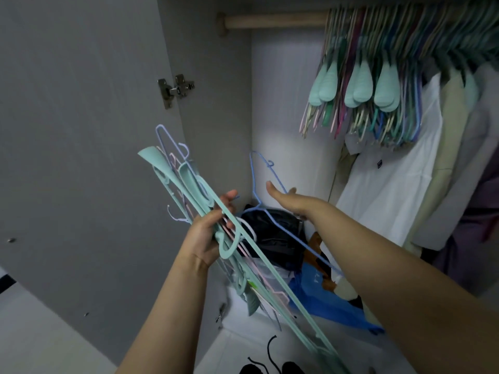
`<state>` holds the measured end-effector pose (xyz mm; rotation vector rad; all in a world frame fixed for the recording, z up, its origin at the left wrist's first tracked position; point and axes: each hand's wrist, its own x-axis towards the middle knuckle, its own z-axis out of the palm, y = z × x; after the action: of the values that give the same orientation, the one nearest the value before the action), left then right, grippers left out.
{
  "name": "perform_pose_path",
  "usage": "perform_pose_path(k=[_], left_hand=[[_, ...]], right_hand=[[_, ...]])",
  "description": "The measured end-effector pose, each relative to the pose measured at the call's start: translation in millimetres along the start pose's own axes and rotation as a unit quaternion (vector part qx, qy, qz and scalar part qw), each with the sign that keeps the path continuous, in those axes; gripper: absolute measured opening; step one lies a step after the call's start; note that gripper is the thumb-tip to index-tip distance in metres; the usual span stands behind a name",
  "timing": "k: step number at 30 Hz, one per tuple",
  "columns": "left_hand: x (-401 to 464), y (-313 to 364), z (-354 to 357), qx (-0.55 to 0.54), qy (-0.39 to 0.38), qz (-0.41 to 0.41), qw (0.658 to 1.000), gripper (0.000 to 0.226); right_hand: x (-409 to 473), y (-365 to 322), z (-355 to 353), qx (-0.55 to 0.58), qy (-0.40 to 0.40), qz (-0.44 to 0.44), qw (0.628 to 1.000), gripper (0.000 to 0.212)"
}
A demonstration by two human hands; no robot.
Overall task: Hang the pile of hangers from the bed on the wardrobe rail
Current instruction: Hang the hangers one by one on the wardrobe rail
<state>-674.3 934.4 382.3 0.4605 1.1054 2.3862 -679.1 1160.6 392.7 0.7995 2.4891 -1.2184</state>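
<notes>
My left hand (pixel 209 232) grips a bundle of hangers (pixel 189 190), mint green plastic ones with thin pink and lilac wire ones, held slanted in front of the open wardrobe. My right hand (pixel 283 198) holds a single blue wire hanger (pixel 255 182) just right of the bundle; its thumb sticks up and the fingers are mostly hidden behind the palm. The wooden wardrobe rail (pixel 275 21) runs across the top, bare at its left end. Many hangers (pixel 378 85) hang packed on its right part.
The grey wardrobe door (pixel 81 130) stands open on the left, with a hinge (pixel 175 89). Clothes (pixel 391 179) hang at the right under the rail. A black bag (pixel 272 233) and a blue bag (pixel 324 295) lie on the wardrobe floor.
</notes>
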Motion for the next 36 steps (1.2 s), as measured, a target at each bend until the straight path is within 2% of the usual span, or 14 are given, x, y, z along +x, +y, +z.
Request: perform_pose_path(k=[3,7,8,11,14,15,17,19,22,25,27,30,33,36], left_hand=[[10.8,-0.8,5.7,-0.026,0.070,0.017,0.997,0.031],[29.5,0.6,4.8,-0.076,0.089,0.042,0.992,0.021],[35.1,0.6,5.0,-0.069,0.093,0.050,0.992,0.020],[48.7,-0.2,5.7,-0.007,0.100,0.067,0.993,0.019],[55.9,-3.2,8.7,0.059,0.081,0.064,0.993,0.019],[57.0,-4.0,10.2,0.075,0.072,0.061,0.993,0.018],[58.5,-3.5,13.2,0.102,0.052,0.052,0.992,0.017],[59.4,0.3,14.1,0.128,0.046,0.019,0.991,0.020],[61.2,4.7,11.2,0.161,0.057,-0.019,0.985,0.017],[60.0,4.8,14.7,0.231,0.070,-0.009,0.970,0.016],[62.1,5.4,17.6,0.276,0.078,0.009,0.958,0.029],[70.2,11.7,20.2,0.337,0.076,0.037,0.938,0.022],[79.5,17.6,21.8,0.368,0.071,0.031,0.927,0.018],[85.4,21.8,23.0,0.409,0.064,0.034,0.910,0.020]], right_hand=[[-3.5,16.7,-1.6,0.097,-0.126,-0.052,0.986,0.103],[4.1,50.1,1.3,0.153,-0.265,-0.050,0.951,0.109],[3.0,57.9,3.9,0.154,-0.291,-0.041,0.943,0.104],[1.4,78.5,6.9,0.128,-0.338,-0.024,0.932,0.067],[-6.5,87.9,3.1,0.081,-0.296,-0.008,0.952,0.060],[-10.2,87.5,0.5,0.045,-0.269,-0.012,0.962,0.048],[-17.9,87.4,-7.1,0.004,-0.173,-0.018,0.985,0.019],[-20.5,92.1,-13.9,0.073,-0.064,-0.023,0.995,0.021],[-19.6,88.2,-15.5,0.244,0.019,-0.017,0.970,0.037],[-19.8,54.5,-19.1,0.291,0.041,-0.025,0.956,0.056],[-21.3,18.8,-26.9,0.315,0.000,-0.046,0.948,0.043],[-23.5,-43.5,-47.7,0.405,-0.026,-0.092,0.909,0.028],[-25.1,-102.9,-72.2,0.494,0.004,-0.139,0.859,0.024],[-19.2,-144.9,-94.2,0.498,0.070,-0.151,0.851,0.034]])
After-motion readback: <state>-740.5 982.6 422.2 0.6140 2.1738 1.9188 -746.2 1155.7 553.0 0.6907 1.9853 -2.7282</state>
